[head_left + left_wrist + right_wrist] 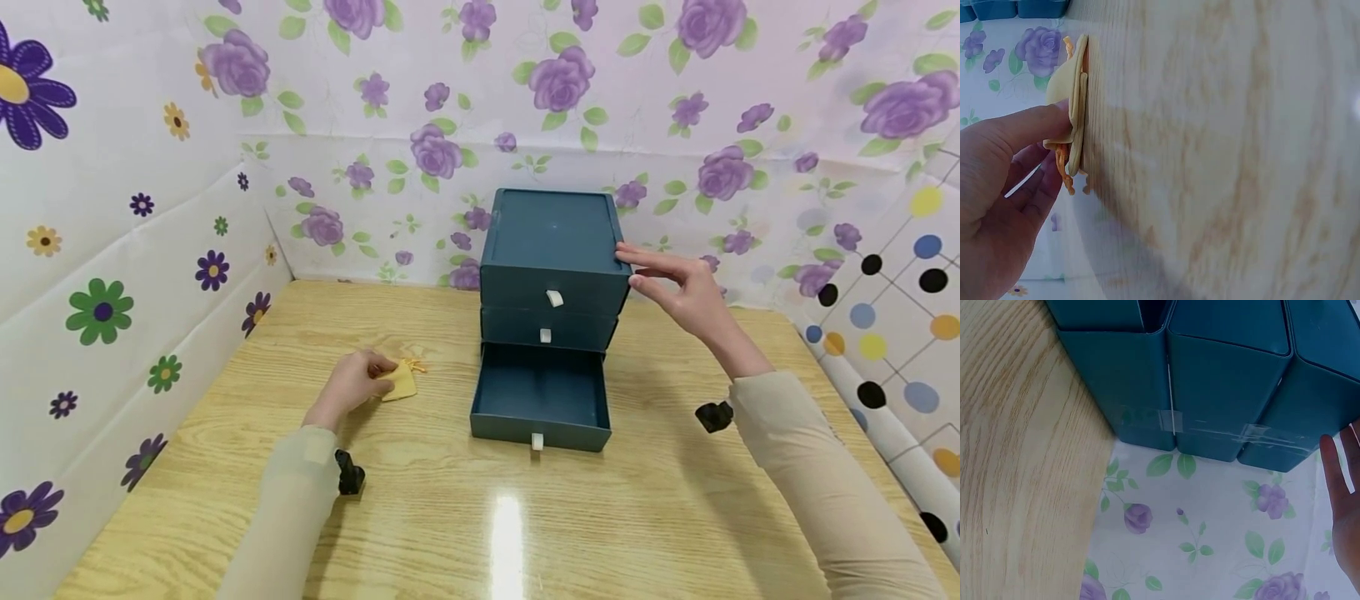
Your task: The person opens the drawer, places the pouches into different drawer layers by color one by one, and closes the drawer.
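Observation:
My left hand (351,385) pinches a small yellow drawstring pouch (400,382) on the table, left of a dark blue drawer unit. In the left wrist view the pouch (1078,94) is seen edge-on between thumb and fingers, its orange cords (1062,169) hanging out. The drawer unit (555,229) has three stacked drawers with white pull tabs. Its bottom drawer (542,429) is pulled out, and nothing shows inside; the upper two are closed. With fingers extended, my right hand (678,287) touches the unit's upper right side. The right wrist view shows its fingers (1330,459) beside the top section.
The unit stands on a wood-grain table (420,500) near the back wall. Purple-flowered cloth (435,154) covers that wall, with patterned cloths at left and right. Clear tape (1210,428) runs across the unit's side. A black wrist camera (349,473) is strapped to my left sleeve.

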The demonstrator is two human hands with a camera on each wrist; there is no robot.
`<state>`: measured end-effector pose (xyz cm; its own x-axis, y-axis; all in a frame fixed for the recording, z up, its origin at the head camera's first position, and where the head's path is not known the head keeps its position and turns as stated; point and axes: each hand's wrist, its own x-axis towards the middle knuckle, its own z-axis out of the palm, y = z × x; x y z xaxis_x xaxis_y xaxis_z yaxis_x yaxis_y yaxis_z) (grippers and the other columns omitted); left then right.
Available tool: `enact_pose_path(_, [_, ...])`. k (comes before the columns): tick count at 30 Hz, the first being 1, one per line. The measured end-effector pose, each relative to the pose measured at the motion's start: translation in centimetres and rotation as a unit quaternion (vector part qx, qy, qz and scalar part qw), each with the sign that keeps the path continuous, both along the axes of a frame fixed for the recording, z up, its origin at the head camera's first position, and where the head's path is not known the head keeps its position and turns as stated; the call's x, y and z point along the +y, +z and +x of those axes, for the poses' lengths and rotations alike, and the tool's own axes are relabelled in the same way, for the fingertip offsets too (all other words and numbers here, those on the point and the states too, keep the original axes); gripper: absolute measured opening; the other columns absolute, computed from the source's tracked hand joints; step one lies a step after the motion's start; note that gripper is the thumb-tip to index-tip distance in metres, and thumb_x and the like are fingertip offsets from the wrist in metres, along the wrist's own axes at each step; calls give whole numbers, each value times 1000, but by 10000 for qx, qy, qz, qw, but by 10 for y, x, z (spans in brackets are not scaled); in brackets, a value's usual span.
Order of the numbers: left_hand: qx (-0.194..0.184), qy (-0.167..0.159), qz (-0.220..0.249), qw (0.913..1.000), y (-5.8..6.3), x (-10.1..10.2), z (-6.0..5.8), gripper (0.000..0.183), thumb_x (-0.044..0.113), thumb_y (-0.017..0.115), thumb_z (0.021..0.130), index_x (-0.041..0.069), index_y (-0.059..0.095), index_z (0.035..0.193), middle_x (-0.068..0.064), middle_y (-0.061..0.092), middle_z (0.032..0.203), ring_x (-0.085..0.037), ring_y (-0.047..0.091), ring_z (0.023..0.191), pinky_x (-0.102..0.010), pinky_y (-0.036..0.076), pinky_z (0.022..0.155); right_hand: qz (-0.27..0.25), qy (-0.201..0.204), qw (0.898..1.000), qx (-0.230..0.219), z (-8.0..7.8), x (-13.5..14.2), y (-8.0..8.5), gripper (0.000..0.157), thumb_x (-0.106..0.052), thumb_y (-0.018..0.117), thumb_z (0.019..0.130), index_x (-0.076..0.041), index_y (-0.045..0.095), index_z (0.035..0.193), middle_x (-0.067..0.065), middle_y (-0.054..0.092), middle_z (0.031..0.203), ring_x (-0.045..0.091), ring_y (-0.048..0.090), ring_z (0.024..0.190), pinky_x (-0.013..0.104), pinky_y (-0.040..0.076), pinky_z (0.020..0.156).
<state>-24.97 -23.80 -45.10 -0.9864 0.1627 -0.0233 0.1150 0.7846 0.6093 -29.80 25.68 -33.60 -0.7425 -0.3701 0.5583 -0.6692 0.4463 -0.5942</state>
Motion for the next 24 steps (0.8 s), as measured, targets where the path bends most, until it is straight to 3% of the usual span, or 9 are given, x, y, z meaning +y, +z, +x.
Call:
enact_pose_path(11, [149, -204, -49, 9997, 9, 2, -3, 27, 8, 70, 90, 4, 72, 117, -17, 70, 115, -28, 64, 99, -40, 56, 83, 66, -75, 9999, -25, -1, 0, 1, 39, -6, 64, 95, -17, 65, 133, 7, 58, 144, -12, 56, 121, 10, 49, 95])
enact_pose_path(18, [517, -630, -460, 9956, 33, 8, -6, 24, 7, 71, 90, 8, 74, 114, -12, 73, 111, -24, 65, 95, -38, 56, 80, 105, -103, 9999, -59, -1, 0, 2, 39, -7, 64, 95, -17, 65, 134, 7, 57, 145, -13, 54, 122, 5, 46, 94])
enact_pose_path(24, [892, -1088, -743, 9873, 59, 18, -10, 24, 7, 74, 87, 9, 75, 111, -9, 73, 110, -23, 67, 93, -41, 58, 83, 113, -97, 9999, -53, -1, 0, 1, 40, -7, 65, 95, -18, 65, 133, 6, 58, 144, -12, 55, 121, 9, 48, 95])
